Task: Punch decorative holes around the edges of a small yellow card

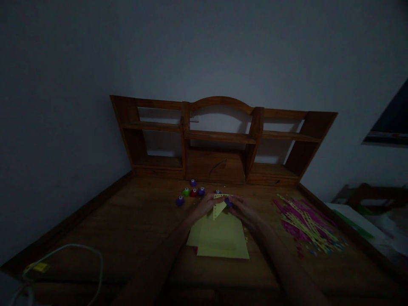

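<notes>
My left hand [205,205] pinches a narrow yellow paper strip [219,206] dotted with small holes, holding it up above a stack of yellow paper sheets [219,238]. My right hand [244,210] is closed on a small purple paper punch [228,202] that sits at the strip's edge. Both hands meet in the middle of the wooden desk [127,229]. The room is dim and finger detail is faint.
Several small punches, purple [180,200], green [186,191] and red [193,192], lie behind my left hand. A heap of pink and yellow punched strips [306,223] covers the right side. A wooden shelf unit [219,136] stands at the back. A white cable [79,250] loops at front left.
</notes>
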`<state>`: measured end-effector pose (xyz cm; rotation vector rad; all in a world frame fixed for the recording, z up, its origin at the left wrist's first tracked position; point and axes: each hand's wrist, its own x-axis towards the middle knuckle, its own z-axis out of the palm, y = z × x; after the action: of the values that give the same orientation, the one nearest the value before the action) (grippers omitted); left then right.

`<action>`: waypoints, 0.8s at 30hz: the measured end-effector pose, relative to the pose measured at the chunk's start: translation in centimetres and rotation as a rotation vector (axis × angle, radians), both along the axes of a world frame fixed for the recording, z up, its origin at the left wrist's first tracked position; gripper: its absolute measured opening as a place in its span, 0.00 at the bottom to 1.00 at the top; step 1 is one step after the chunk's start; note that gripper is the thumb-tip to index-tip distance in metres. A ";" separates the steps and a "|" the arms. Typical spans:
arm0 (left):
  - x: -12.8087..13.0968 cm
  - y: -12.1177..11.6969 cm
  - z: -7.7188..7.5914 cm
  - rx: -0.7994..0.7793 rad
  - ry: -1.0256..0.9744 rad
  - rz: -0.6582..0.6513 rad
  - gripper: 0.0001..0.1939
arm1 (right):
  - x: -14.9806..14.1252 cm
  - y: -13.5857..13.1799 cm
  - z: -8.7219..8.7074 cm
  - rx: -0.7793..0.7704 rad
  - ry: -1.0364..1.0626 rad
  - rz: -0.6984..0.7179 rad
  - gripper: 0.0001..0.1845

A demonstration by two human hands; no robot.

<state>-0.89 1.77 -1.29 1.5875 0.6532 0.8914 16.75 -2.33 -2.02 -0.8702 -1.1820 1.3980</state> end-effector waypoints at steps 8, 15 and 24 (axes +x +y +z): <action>0.0 0.3 0.0 -0.007 0.008 -0.040 0.21 | 0.2 -0.6 0.8 -0.065 0.030 0.066 0.17; 0.1 -0.8 0.7 -0.016 -0.004 -0.046 0.21 | -0.1 -0.8 1.4 -0.054 0.010 0.003 0.18; 0.4 -0.6 1.0 -0.065 -0.015 0.034 0.36 | 0.5 0.6 1.2 -0.194 0.349 0.016 0.15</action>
<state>-0.44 1.14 -0.33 1.5145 0.6942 0.8975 17.21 -1.77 -0.79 -0.7129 -0.7994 1.6202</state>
